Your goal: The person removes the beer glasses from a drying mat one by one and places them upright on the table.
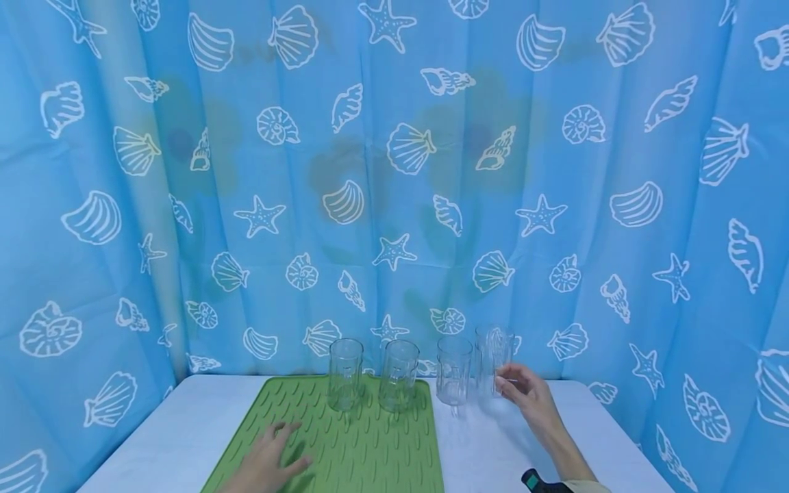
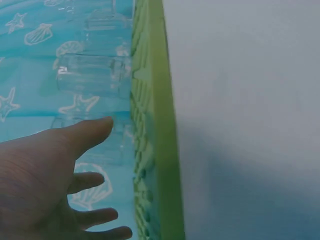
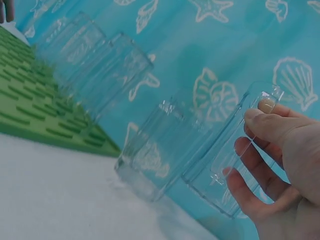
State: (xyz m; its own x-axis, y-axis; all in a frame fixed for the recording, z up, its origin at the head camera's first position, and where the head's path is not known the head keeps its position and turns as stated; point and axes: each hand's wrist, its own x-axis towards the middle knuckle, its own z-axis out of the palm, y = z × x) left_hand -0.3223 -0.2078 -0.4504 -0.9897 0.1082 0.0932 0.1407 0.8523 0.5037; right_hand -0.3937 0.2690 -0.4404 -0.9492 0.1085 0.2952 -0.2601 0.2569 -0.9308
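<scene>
Four clear items would exceed my count, so several tall clear glass mugs stand in a row. My right hand [image 1: 524, 397] is at the rightmost glass mug [image 1: 490, 350]. In the right wrist view, its thumb and fingers pinch the handle of that glass mug [image 3: 212, 162]. Just left of it, another glass mug [image 1: 454, 366] stands on the white table. Two more, a left glass mug [image 1: 346, 370] and a middle glass mug [image 1: 399, 373], stand on the green mat [image 1: 370, 452]. Above the mat's near left part, my left hand [image 1: 266, 459] has its fingers spread and holds nothing.
A white table [image 1: 493, 459] extends on both sides of the ridged mat. Behind it hangs a blue curtain [image 1: 407, 205] with white shells and starfish, close to the glass mugs. A dark strap [image 1: 542, 485] is around the right wrist.
</scene>
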